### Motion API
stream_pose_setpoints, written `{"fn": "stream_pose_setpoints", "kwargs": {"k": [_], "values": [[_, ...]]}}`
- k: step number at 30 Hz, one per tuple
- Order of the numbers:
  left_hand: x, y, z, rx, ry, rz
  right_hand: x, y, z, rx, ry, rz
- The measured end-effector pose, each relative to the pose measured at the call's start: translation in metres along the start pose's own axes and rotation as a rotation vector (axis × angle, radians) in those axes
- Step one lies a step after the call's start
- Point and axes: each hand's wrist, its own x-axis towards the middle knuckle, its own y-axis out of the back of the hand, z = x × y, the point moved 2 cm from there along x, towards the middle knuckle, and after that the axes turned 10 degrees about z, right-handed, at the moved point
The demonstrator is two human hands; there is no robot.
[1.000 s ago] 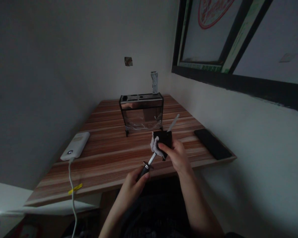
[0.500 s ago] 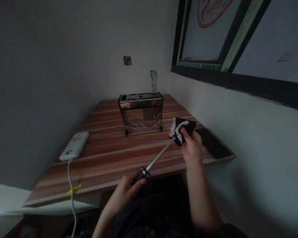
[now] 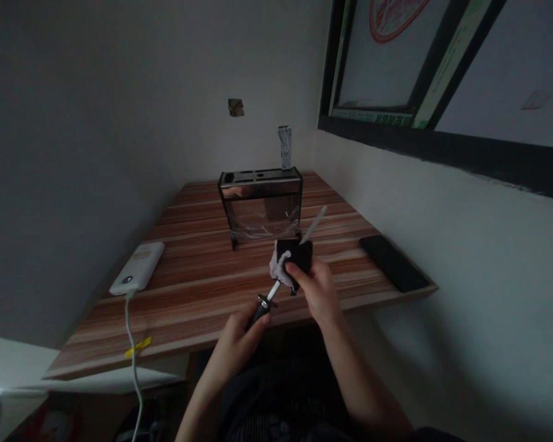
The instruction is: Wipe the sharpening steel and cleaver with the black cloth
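My left hand [image 3: 243, 336] is closed around the black handle of a sharpening steel [image 3: 314, 223], near the table's front edge. The steel's thin grey rod slants up and to the right, away from me. Partway along it, my right hand [image 3: 317, 287] pinches a folded black and white cloth [image 3: 294, 261] around the rod. The cloth hides the middle of the rod, while the tip sticks out beyond it. Behind the hands stands a knife block [image 3: 260, 179] with slots in its top and clear sides, and a plastic-wrapped handle [image 3: 284, 147] rises from its right end.
A white power bank [image 3: 138, 268] with a cable [image 3: 131, 337] lies at the left of the wood-grain table [image 3: 188, 276]. At the right edge rests a black phone [image 3: 394, 263]. Yellow tape [image 3: 139, 347] sticks near the front edge. Walls rise on both sides and behind.
My right hand has slid the cloth down the rod towards the handle, left and nearer to me. The rod's tip now shows past the cloth. My left hand has hardly moved.
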Motion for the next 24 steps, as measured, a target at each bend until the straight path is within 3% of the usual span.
{"fn": "stream_pose_setpoints", "kwargs": {"k": [5,9,17,24], "values": [[0.005,-0.002,0.004,-0.024,-0.001,0.074,-0.015,-0.020,-0.002,-0.068,-0.054,-0.089],[0.006,0.000,0.003,0.048,-0.049,0.095,-0.016,-0.024,-0.006,-0.060,-0.095,-0.155],[0.008,-0.005,0.003,0.123,-0.115,0.078,-0.014,-0.015,0.001,0.015,-0.127,-0.094],[0.003,-0.002,0.002,0.174,-0.120,-0.015,0.002,0.007,-0.004,0.086,-0.033,0.006]]}}
